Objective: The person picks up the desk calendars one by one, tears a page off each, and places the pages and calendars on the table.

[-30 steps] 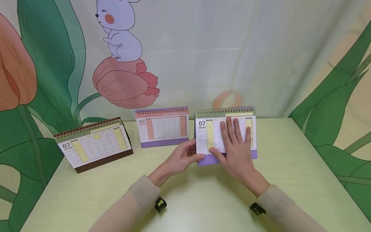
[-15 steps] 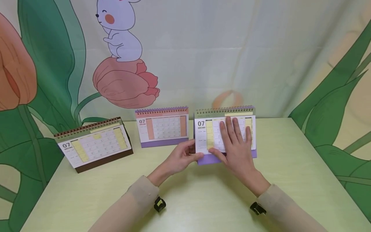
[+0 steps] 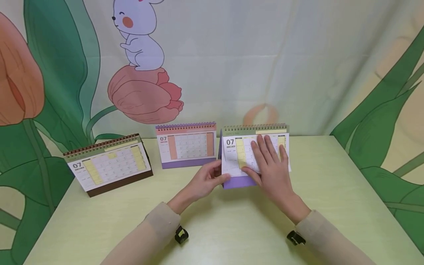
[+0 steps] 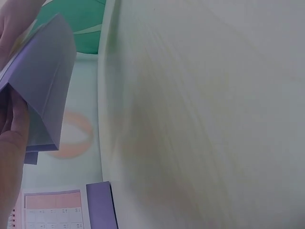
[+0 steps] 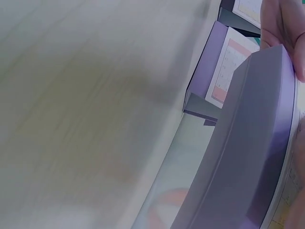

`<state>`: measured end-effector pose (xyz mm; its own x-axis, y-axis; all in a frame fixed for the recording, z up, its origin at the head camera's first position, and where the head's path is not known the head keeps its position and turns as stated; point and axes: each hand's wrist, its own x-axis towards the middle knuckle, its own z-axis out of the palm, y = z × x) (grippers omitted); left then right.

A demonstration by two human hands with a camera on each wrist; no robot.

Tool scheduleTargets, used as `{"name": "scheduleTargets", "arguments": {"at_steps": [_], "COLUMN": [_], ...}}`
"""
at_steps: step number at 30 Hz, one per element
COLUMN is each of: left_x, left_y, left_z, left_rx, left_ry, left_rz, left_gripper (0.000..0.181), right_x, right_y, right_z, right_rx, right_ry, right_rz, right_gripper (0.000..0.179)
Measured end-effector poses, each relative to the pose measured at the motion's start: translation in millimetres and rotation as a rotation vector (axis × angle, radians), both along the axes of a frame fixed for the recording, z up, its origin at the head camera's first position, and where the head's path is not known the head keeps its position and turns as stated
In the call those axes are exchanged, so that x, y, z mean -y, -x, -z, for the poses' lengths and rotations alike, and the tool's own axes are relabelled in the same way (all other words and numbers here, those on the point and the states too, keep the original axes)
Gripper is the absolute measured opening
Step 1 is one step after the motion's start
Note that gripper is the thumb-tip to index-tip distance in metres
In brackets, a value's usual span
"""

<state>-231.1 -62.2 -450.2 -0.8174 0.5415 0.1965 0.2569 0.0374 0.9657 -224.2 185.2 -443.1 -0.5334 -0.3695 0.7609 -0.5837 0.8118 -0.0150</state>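
Observation:
A spiral-bound desk calendar [image 3: 240, 182] with a purple stand and a green-topped "07" page is held between both hands in the head view. My left hand [image 3: 207, 179] grips its lower left edge, thumb on the front. In the left wrist view the fingers [image 4: 19, 112] of that hand reach inside the folded stand. My right hand [image 3: 273, 171] lies with straight, spread fingers across the page, covering part of the date grid. The underside of the stand [image 5: 243, 129] faces the right wrist camera, lifted off the table.
A pink-topped calendar [image 3: 186, 147] on a purple stand is close on the left. Farther left, a calendar with a brown stand [image 3: 109, 165] sits at an angle. Behind the light table [image 3: 212, 235] hangs a printed curtain [image 3: 225, 73].
The right side of the held calendar has turned a little, and its purple strip there has gone from sight behind the page and hand. Both hands keep their places on it.

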Motion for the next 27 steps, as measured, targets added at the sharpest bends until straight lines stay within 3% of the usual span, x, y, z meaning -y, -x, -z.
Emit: {"name": "scheduleTargets", "arguments": {"at_steps": [10,20,27], "left_x": [-1.2,0.6,-0.5], "left_y": [-0.1,0.5,0.0], "left_z": [3.1,4.4,5.0], "left_rx": [-0.031,-0.043,-0.055], "left_ry": [-0.008,-0.011,-0.015], "left_rz": [-0.063,-0.109,-0.126], "left_gripper": [0.038,0.036,0.041], "right_x": [0.8,-4.1,0.5], "right_y": [-0.5,-4.2,-8.7], "right_z": [0.9,0.7,0.5], "right_rx": [-0.083,-0.049,-0.204], "right_ry": [0.03,-0.02,-0.008], "right_rz": [-0.118,-0.202,-0.212], "right_gripper": [0.062,0.047,0.033]}}
